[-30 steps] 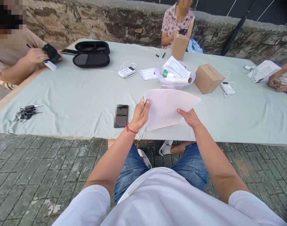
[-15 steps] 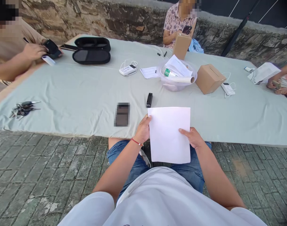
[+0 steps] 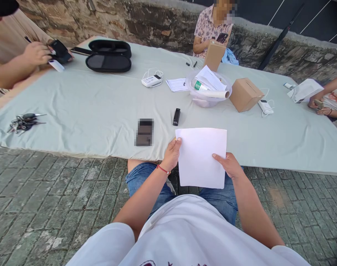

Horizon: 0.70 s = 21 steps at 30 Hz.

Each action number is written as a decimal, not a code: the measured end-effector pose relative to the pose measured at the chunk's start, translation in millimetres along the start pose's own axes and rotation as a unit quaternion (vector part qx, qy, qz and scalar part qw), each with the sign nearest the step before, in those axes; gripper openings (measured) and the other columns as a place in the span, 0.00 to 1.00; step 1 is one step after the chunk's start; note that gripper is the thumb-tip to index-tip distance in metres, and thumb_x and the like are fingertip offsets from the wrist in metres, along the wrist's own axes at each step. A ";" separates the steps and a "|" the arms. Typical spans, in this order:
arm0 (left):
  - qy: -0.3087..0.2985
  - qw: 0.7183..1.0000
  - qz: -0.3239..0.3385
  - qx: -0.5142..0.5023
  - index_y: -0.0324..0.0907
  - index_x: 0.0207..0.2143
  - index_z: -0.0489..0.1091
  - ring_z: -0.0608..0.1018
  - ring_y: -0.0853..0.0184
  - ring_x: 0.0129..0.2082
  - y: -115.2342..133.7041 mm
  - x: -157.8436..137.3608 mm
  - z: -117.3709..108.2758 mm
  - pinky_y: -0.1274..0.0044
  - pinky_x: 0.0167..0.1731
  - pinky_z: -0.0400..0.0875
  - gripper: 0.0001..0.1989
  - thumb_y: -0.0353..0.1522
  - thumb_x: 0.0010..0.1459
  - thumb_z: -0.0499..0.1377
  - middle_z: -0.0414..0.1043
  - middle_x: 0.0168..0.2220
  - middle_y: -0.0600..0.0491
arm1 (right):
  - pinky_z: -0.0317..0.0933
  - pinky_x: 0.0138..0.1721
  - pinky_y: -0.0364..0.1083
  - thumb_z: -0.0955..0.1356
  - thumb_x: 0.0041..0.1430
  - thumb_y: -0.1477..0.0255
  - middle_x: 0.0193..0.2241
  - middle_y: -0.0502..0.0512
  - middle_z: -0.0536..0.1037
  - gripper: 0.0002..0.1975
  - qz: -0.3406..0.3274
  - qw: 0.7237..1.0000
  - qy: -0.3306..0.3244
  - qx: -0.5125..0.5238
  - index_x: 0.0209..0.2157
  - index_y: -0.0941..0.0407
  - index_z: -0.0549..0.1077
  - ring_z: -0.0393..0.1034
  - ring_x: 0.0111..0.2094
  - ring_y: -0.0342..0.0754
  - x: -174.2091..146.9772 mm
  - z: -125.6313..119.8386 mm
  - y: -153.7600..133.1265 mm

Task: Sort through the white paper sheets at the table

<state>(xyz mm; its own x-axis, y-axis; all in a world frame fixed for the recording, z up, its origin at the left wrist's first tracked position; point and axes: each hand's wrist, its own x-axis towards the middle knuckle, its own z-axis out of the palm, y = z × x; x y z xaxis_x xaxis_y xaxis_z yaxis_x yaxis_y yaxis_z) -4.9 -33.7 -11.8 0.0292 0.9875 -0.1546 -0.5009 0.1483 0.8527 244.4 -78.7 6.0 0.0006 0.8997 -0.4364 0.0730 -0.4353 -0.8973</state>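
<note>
A blank white sheet of paper is held above my lap, its upper part over the table's front edge. My left hand pinches its left edge with the thumb on top; a red string bracelet is on that wrist. My right hand grips the right edge, thumb lying on the face of the sheet and the other fingers hidden behind. Just beyond the paper lies a small black stapler-like object. Left of it rests a dark, blurred-out rectangular item.
On the cloth-covered table are keys, an open black case, a white power bank, a plastic basin with papers and a bottle, and cardboard boxes. Other people sit left, across and right.
The paper and both hands have shifted slightly to the right in view, and the sheet is a little more tilted back. Both hands keep their hold.
</note>
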 end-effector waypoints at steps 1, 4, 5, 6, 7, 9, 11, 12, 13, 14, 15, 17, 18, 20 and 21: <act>-0.002 1.000 -0.002 -0.008 0.43 0.46 0.74 0.70 0.54 0.58 1.0 -1.2 0.2 0.66 0.56 0.66 0.22 0.48 0.56 0.63 0.77 0.49 0.47 | 0.73 0.42 0.52 0.76 0.49 0.57 0.41 0.57 0.83 0.19 -0.001 1.000 -0.002 -0.003 0.39 0.54 0.81 0.78 0.43 0.59 -1.2 0.4 -1.0; 0.004 0.998 -0.017 -0.053 0.41 0.45 0.74 0.72 0.53 0.56 1.0 -3.4 -1.7 0.66 0.55 0.67 0.22 0.46 0.54 0.65 0.77 0.47 0.46 | 0.73 0.42 0.51 0.76 0.49 0.57 0.42 0.57 0.82 0.19 -0.004 1.000 -0.002 -0.010 0.39 0.54 0.81 0.78 0.44 0.59 -4.4 1.1 -3.3; 0.005 0.997 -0.022 -0.071 0.41 0.45 0.75 0.73 0.53 0.56 0.3 -4.0 -2.8 0.66 0.56 0.67 0.22 0.46 0.54 0.65 0.78 0.47 0.46 | 0.73 0.42 0.51 0.76 0.48 0.57 0.42 0.57 0.82 0.20 -0.006 1.000 -0.001 -0.011 0.40 0.54 0.81 0.78 0.44 0.59 -5.2 1.3 -3.7; 0.006 0.996 -0.028 -0.088 0.40 0.44 0.75 0.73 0.54 0.55 -0.3 -4.7 -3.9 0.66 0.55 0.67 0.21 0.45 0.54 0.66 0.78 0.47 0.46 | 0.73 0.42 0.51 0.76 0.48 0.57 0.42 0.57 0.82 0.20 -0.007 1.000 -0.001 -0.013 0.40 0.54 0.81 0.77 0.44 0.59 -6.0 1.6 -4.1; 0.007 0.994 -0.033 -0.103 0.40 0.44 0.75 0.74 0.54 0.55 -0.7 -5.4 -4.8 0.66 0.55 0.67 0.20 0.44 0.54 0.66 0.78 0.46 0.46 | 0.73 0.41 0.51 0.76 0.48 0.57 0.42 0.57 0.82 0.20 -0.005 1.000 -0.001 -0.016 0.40 0.54 0.81 0.78 0.44 0.59 -6.5 2.0 -4.3; 0.009 0.991 -0.044 -0.125 0.40 0.44 0.75 0.75 0.55 0.54 -0.8 -7.2 -5.9 0.66 0.55 0.67 0.20 0.43 0.54 0.66 0.78 0.46 0.46 | 0.73 0.39 0.51 0.76 0.48 0.56 0.42 0.57 0.82 0.21 0.003 1.000 -0.003 -0.023 0.40 0.55 0.81 0.78 0.42 0.59 -6.9 3.3 -4.5; 0.008 0.988 -0.056 -0.141 0.39 0.43 0.75 0.76 0.56 0.52 0.2 -8.9 -6.1 0.67 0.55 0.67 0.19 0.42 0.54 0.67 0.79 0.44 0.46 | 0.73 0.38 0.51 0.76 0.48 0.55 0.42 0.58 0.82 0.23 0.011 0.999 -0.009 -0.031 0.41 0.56 0.81 0.78 0.41 0.59 -6.2 5.0 -4.9; 0.007 0.987 -0.060 -0.147 0.38 0.42 0.75 0.76 0.56 0.51 0.8 -9.6 -6.1 0.67 0.54 0.67 0.19 0.42 0.53 0.67 0.79 0.44 0.46 | 0.73 0.38 0.51 0.76 0.48 0.55 0.42 0.59 0.82 0.23 0.013 0.999 -0.011 -0.033 0.41 0.56 0.81 0.78 0.41 0.59 -5.6 5.8 -5.2; 0.007 0.986 -0.064 -0.152 0.38 0.41 0.75 0.77 0.56 0.50 1.3 -10.0 -6.1 0.67 0.54 0.68 0.19 0.41 0.52 0.68 0.79 0.43 0.46 | 0.73 0.38 0.51 0.76 0.48 0.55 0.42 0.59 0.82 0.23 0.014 0.999 -0.012 -0.032 0.41 0.57 0.81 0.78 0.41 0.59 -4.7 6.5 -5.6; 0.009 0.985 -0.066 -0.157 0.38 0.40 0.75 0.77 0.57 0.49 1.6 -10.2 -6.3 0.68 0.53 0.68 0.18 0.41 0.52 0.68 0.79 0.42 0.46 | 0.73 0.38 0.51 0.76 0.48 0.55 0.42 0.59 0.82 0.23 0.013 0.999 -0.010 -0.029 0.41 0.57 0.81 0.78 0.41 0.59 -3.7 6.9 -5.8; 0.013 0.985 -0.068 -0.160 0.37 0.40 0.75 0.78 0.57 0.48 1.7 -10.1 -6.7 0.68 0.52 0.69 0.18 0.41 0.51 0.69 0.79 0.41 0.46 | 0.73 0.38 0.51 0.76 0.47 0.55 0.42 0.59 0.82 0.23 0.012 1.000 -0.007 -0.025 0.40 0.57 0.81 0.78 0.41 0.59 -2.6 7.1 -5.9; 0.026 0.984 -0.073 -0.163 0.37 0.39 0.75 0.79 0.57 0.46 0.5 -9.1 -8.3 0.68 0.50 0.70 0.18 0.40 0.50 0.69 0.80 0.40 0.47 | 0.73 0.38 0.51 0.76 0.47 0.55 0.40 0.58 0.83 0.22 0.006 1.000 -0.002 -0.010 0.40 0.57 0.81 0.78 0.40 0.58 -0.4 6.5 -5.3; 0.033 0.983 -0.075 -0.163 0.37 0.39 0.75 0.79 0.58 0.45 -0.8 -8.1 -9.5 0.69 0.50 0.70 0.18 0.40 0.50 0.69 0.80 0.39 0.47 | 0.73 0.38 0.51 0.76 0.47 0.56 0.39 0.58 0.83 0.22 0.001 1.000 0.000 -0.001 0.39 0.56 0.81 0.78 0.40 0.58 0.8 5.9 -4.3; 0.045 0.983 -0.082 -0.160 0.37 0.38 0.74 0.80 0.58 0.43 -4.9 -4.7 -12.9 0.69 0.48 0.71 0.18 0.40 0.50 0.69 0.80 0.38 0.47 | 0.72 0.39 0.50 0.76 0.48 0.56 0.38 0.57 0.83 0.21 -0.010 1.000 0.002 0.022 0.39 0.56 0.80 0.79 0.38 0.56 3.9 4.7 -0.9; 0.048 0.982 -0.090 -0.157 0.37 0.38 0.74 0.80 0.58 0.43 -7.5 -2.0 -15.0 0.69 0.47 0.72 0.18 0.40 0.50 0.69 0.79 0.37 0.47 | 0.72 0.39 0.50 0.76 0.48 0.56 0.38 0.56 0.83 0.21 -0.012 0.999 0.004 0.034 0.39 0.56 0.80 0.79 0.37 0.56 6.2 4.4 1.4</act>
<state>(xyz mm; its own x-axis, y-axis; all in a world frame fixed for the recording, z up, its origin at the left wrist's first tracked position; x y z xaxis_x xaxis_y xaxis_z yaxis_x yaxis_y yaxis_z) -14.2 -37.5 -25.3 0.0672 0.9347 -0.3489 -0.7372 0.2822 0.6139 240.1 -73.9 1.7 0.0084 0.9099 -0.4148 0.0054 -0.4149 -0.9099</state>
